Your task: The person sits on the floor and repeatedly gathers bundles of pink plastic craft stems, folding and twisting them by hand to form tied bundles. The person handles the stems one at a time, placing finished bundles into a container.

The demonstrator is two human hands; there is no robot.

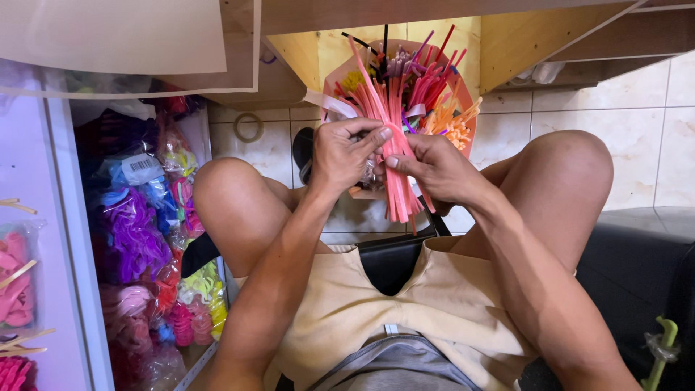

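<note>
A bundle of pink pipe cleaners (396,188) stands between my knees, its ends fanning upward. My left hand (346,153) pinches the bundle from the left, fingers closed on the strands. From the right, my right hand (434,170) grips the same bundle, thumb across the stems. Behind the hands sits a pink paper-wrapped bunch (463,130) holding several orange, purple and red pipe cleaners.
On the left, a shelf unit (72,239) holds bags of purple, pink and yellow craft pieces (137,232). Wooden furniture (507,40) stands ahead over a tiled floor (651,137). A black seat (637,268) lies at right, with a green item (662,347) on it.
</note>
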